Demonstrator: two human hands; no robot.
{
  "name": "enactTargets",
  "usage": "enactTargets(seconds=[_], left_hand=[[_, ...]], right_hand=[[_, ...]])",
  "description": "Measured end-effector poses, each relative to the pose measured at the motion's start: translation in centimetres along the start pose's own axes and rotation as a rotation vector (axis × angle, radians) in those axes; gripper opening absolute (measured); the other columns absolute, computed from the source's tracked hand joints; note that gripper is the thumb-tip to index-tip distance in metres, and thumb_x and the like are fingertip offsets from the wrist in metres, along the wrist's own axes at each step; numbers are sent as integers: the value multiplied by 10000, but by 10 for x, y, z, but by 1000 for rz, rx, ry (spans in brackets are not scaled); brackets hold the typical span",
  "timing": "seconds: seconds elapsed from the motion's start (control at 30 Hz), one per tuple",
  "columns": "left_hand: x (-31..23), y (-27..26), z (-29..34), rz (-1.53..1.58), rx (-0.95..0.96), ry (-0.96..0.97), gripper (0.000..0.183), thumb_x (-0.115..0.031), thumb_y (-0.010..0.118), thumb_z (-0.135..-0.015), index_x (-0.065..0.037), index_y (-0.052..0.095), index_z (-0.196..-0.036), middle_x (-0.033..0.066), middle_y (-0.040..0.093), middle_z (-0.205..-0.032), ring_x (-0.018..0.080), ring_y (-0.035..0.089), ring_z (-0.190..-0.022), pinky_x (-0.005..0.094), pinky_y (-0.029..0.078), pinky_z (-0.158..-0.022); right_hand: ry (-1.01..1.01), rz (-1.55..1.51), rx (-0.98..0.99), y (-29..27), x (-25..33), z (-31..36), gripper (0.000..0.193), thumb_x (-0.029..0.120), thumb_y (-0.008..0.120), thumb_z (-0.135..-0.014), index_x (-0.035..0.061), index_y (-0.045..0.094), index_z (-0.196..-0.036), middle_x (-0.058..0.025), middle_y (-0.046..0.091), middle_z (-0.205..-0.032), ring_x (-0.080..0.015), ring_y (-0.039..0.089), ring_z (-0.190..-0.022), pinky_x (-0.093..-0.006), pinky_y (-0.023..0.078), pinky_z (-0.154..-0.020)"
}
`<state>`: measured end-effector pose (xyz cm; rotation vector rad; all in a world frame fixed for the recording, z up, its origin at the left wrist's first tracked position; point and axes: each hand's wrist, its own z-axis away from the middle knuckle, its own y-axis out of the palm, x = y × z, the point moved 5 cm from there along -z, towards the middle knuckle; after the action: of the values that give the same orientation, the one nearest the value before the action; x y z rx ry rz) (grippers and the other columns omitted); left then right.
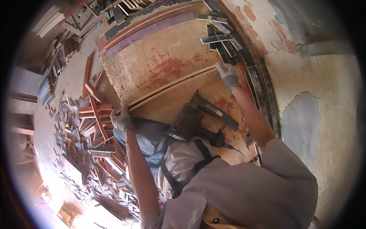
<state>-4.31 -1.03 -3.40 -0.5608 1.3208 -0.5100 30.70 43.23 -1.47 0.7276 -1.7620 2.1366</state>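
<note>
A large reddish-stained plywood sheet (164, 61) lies in front of me over a second sheet (221, 103). My gloved left hand (122, 120) grips the near left corner of the upper sheet. Farther right along the same near edge, my gloved right hand (228, 75) is closed on it, next to a row of dark strips. A black nail gun (196, 118) rests on the lower sheet between my arms, its hose (238, 150) trailing toward my body.
Dark wooden strips (225, 44) run in a curved band along the sheet's right side, beside a cracked plaster and brick wall (305, 95). A heap of red and dark wood offcuts (95, 133) covers the floor at left. More planks (129, 7) lie beyond the sheet.
</note>
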Motion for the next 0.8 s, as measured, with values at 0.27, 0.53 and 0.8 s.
enactTargets(seconds=[0.27,0.53,0.8], left_hand=[[-14,-14,11,-19,-32,-79,653,-355,941,-713,52,685,-1156,132,748,-987,208,688,-838,315,559,-809],[4,-7,5,246,-48,-128,265,-249,774,-912,11,782,-960,63,755,-863,140,637,-760,284,525,-749],[1,-16,5,302,-13,-162,171,-155,764,-883,13,772,-915,78,754,-856,164,653,-703,304,538,-680]], right_hand=[[396,-824,453,11,-12,18,350,168,706,-965,-36,617,-1235,-144,686,-1099,-235,712,-945,-357,654,-711],[368,-981,441,1,-26,44,318,113,668,-977,-5,636,-1271,-116,700,-1105,-212,707,-936,-366,652,-728],[284,-935,297,-40,-25,10,341,90,670,-986,-10,637,-1311,-86,726,-1036,-184,706,-711,-323,614,-602]])
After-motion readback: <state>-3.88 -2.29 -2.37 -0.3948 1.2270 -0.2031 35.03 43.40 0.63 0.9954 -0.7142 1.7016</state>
